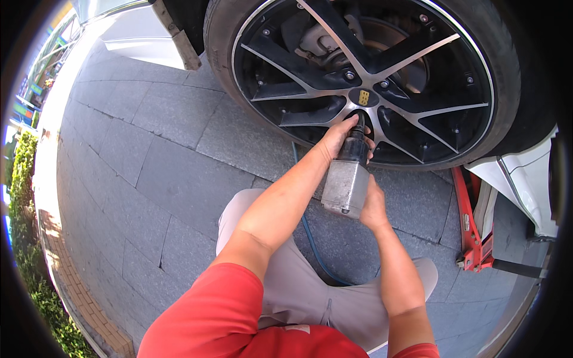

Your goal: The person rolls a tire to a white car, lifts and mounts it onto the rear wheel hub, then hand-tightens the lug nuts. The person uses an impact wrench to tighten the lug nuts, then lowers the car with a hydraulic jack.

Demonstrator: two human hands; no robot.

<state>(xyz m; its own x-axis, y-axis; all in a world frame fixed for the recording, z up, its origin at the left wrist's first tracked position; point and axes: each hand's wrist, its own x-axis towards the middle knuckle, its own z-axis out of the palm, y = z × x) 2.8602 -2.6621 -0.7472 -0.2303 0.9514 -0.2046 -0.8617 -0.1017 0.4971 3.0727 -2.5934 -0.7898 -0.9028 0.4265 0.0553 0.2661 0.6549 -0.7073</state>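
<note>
A grey and black impact wrench (346, 186) points up at the car wheel (412, 58), its nose reaching into the hub area just below the centre cap (363, 97). My left hand (339, 138) is wrapped round the black front of the wrench, close to the spokes. Behind and to the right, my right hand (374, 204) grips the tool from its right side; the handle and most of those fingers are hidden under the body. Black spokes with silver edges fill the rim. Two lug nuts (350, 75) show above the cap; the one at the wrench's tip is hidden.
A red floor jack (468, 224) stands under the car, right of the wheel. A blue air hose (310, 238) runs along the grey paving (170, 173) between my legs. White body panels (528, 185) flank the tyre (509, 71). A hedge (36, 292) lines the far left.
</note>
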